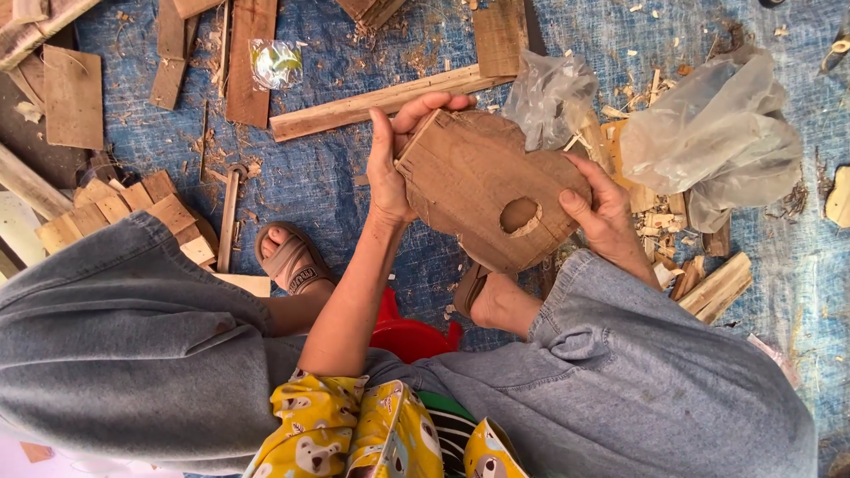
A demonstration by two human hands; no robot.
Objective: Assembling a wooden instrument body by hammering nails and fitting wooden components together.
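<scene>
I hold a flat brown wooden piece with rounded edges and an oval hole near its lower right, above my knees. My left hand grips its left edge, fingers curled over the top corner. My right hand clasps its right edge, thumb lying on the face beside the hole. Both hands share the piece, which is tilted with its broad face toward me.
I sit on a red stool over a blue tarp strewn with wood chips. A long wooden strip lies behind the piece. Crumpled clear plastic bags sit to the right, stacked wood blocks at left.
</scene>
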